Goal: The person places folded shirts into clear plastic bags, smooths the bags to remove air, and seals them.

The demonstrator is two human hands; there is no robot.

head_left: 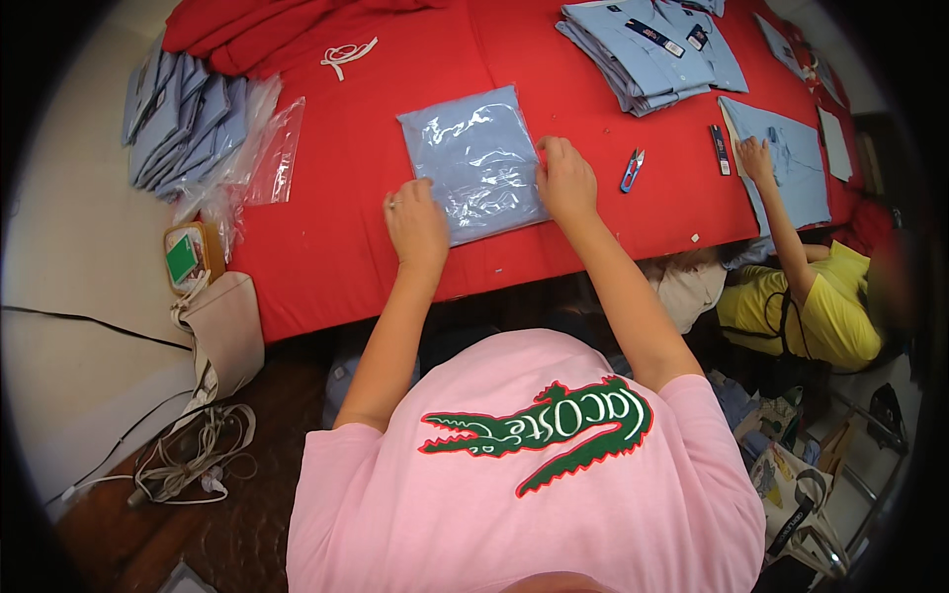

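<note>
A folded light-blue garment in a clear plastic bag lies flat on the red-covered table in front of me. My left hand holds its lower left edge, fingers bent against the plastic. At the right edge, my right hand grips the bag's side with curled fingers; the thumb is partly hidden. Glare streaks the plastic. Just right of that hand lie blue-handled thread snips. Several clear plastic bags are spread on the table to the left.
Folded blue garments are stacked at the left and far right. Red fabric and a white cord lie at the back. A co-worker in yellow touches a blue garment. Coiled cables lie lower left.
</note>
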